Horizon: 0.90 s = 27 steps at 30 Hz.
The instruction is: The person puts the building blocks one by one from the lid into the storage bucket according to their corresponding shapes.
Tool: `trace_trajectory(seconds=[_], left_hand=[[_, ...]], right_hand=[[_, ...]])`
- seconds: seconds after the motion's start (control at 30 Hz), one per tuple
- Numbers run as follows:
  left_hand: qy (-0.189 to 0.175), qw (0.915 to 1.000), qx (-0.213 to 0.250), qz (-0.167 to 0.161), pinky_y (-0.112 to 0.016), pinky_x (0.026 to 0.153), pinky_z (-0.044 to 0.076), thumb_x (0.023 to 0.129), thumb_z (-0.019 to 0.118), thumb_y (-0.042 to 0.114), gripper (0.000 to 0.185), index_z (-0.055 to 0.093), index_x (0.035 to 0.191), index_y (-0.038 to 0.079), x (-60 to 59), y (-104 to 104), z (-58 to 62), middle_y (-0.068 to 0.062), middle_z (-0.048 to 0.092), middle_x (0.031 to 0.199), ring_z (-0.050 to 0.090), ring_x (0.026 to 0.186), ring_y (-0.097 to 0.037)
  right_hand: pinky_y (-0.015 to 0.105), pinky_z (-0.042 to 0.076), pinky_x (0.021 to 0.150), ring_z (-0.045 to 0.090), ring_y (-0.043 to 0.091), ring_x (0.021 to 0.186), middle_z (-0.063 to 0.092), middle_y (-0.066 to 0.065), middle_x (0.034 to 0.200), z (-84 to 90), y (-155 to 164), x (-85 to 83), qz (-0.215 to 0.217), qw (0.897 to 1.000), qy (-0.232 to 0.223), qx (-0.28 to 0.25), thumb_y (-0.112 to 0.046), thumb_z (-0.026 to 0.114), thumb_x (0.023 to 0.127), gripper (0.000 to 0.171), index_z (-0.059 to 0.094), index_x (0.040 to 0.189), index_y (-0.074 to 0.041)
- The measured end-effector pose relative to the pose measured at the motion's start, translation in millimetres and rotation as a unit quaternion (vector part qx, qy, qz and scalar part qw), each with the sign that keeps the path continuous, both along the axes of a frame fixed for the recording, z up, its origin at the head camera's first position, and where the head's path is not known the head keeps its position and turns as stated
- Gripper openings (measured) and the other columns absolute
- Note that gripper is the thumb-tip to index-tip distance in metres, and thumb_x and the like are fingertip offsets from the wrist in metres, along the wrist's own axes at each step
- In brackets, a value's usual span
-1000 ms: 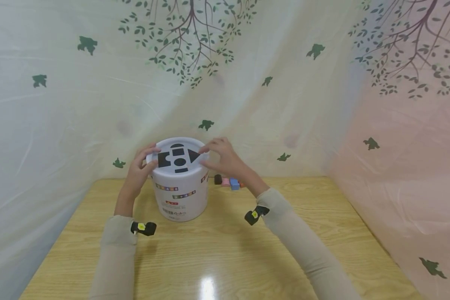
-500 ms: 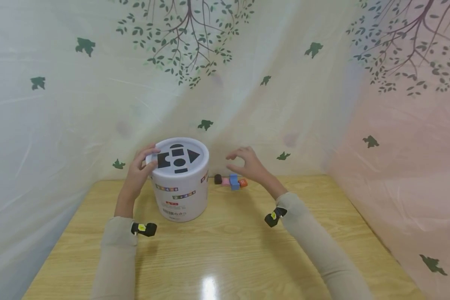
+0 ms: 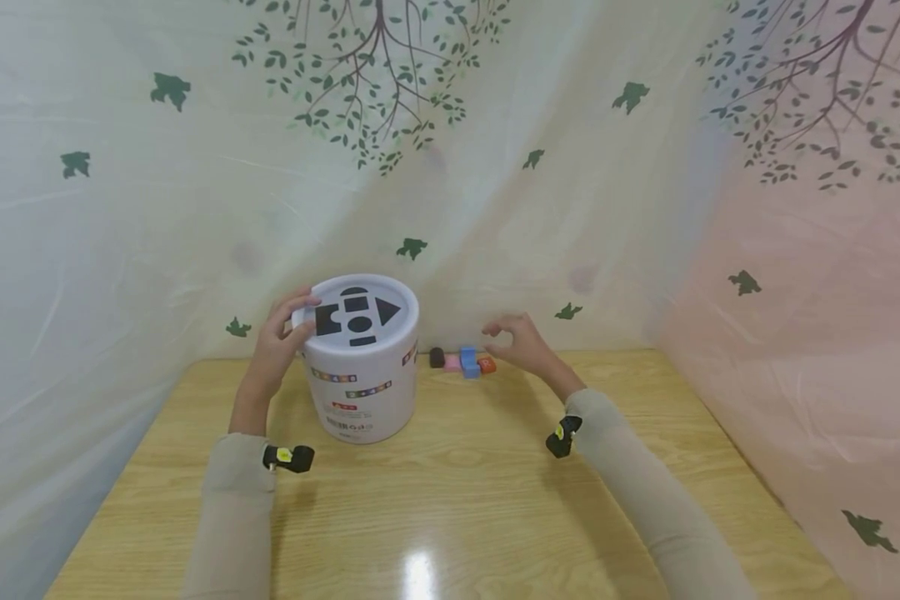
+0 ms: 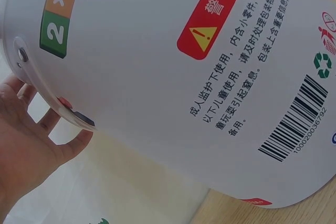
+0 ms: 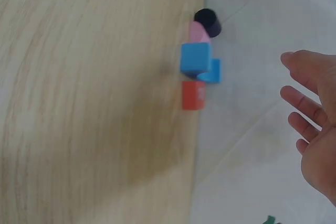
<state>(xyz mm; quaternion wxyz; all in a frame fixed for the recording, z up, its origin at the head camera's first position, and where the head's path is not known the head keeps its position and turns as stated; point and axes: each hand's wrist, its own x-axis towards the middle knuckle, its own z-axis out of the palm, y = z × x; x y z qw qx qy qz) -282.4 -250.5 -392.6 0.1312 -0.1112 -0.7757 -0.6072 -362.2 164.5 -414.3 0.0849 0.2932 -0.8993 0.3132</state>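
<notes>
The white tub (image 3: 360, 367) stands on the wooden table (image 3: 457, 492) near its far edge, lid on, its top cut with dark shape slots; its contents are hidden. The left hand (image 3: 279, 342) grips its rim. The right hand (image 3: 521, 343) hovers, fingers loosely spread and holding nothing, just above the red block (image 3: 486, 365), beside blue (image 3: 468, 362), pink (image 3: 452, 362) and black (image 3: 437, 357) blocks.
</notes>
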Motion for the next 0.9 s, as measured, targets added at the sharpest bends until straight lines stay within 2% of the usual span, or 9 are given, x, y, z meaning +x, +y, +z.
trace_trajectory(seconds=[0.2, 0.4, 0.57, 0.67, 0.9], left_hand=[[-0.001, 1.0, 0.001, 0.002, -0.071, 0.122, 0.015, 0.101, 0.054, 0.022, 0.045, 0.051, 0.143, 0.005, 0.5, -1.3, 0.9, -0.006, 0.026, 0.167, 0.016, 0.156, -0.033], [0.004, 1.0, 0.006, 0.001, -0.071, 0.122, 0.016, 0.101, 0.054, 0.018, 0.044, 0.051, 0.142, 0.004, 0.8, -2.9, 1.0, -0.006, 0.026, 0.168, 0.016, 0.156, -0.033], [0.002, 0.9999, 0.013, -0.003, -0.069, 0.123, 0.017, 0.1, 0.054, 0.017, 0.044, 0.051, 0.142, 0.004, 0.7, -2.6, 1.3, -0.005, 0.026, 0.168, 0.016, 0.156, -0.031], [0.0, 0.9999, 0.014, -0.004, -0.068, 0.123, 0.019, 0.1, 0.054, 0.017, 0.044, 0.051, 0.142, 0.004, 0.6, -2.3, 0.8, -0.005, 0.026, 0.168, 0.017, 0.155, -0.031], [0.004, 0.9999, 0.011, -0.003, -0.069, 0.122, 0.02, 0.101, 0.054, 0.017, 0.043, 0.051, 0.142, 0.004, 0.4, -1.7, 0.4, -0.006, 0.026, 0.167, 0.018, 0.155, -0.033]], right_hand=[[0.057, 0.039, 0.103, 0.06, 0.044, 0.108, 0.071, 0.026, 0.109, -21.4, 5.4, -6.7, -0.023, 0.999, -0.01, 0.02, -0.009, 0.078, 0.085, 0.033, 0.071, 0.113, 0.007], [0.055, 0.041, 0.104, 0.051, 0.041, 0.118, 0.069, 0.023, 0.117, -36.6, 8.1, -10.6, -0.068, 0.994, -0.073, 0.037, -0.011, 0.076, 0.089, 0.035, 0.07, 0.119, 0.005], [0.055, 0.041, 0.103, 0.05, 0.039, 0.118, 0.068, 0.024, 0.118, -45.1, 9.6, -12.5, -0.084, 0.99, -0.106, 0.033, -0.009, 0.073, 0.089, 0.036, 0.069, 0.121, 0.006], [0.054, 0.041, 0.102, 0.05, 0.039, 0.116, 0.068, 0.024, 0.117, -51.6, 11.1, -14.6, -0.084, 0.99, -0.112, 0.032, -0.008, 0.075, 0.087, 0.036, 0.069, 0.12, 0.006], [0.052, 0.041, 0.098, 0.053, 0.04, 0.112, 0.069, 0.025, 0.114, -64.4, 12.5, -19.5, -0.072, 0.992, -0.089, 0.058, -0.005, 0.075, 0.083, 0.037, 0.068, 0.117, 0.007]])
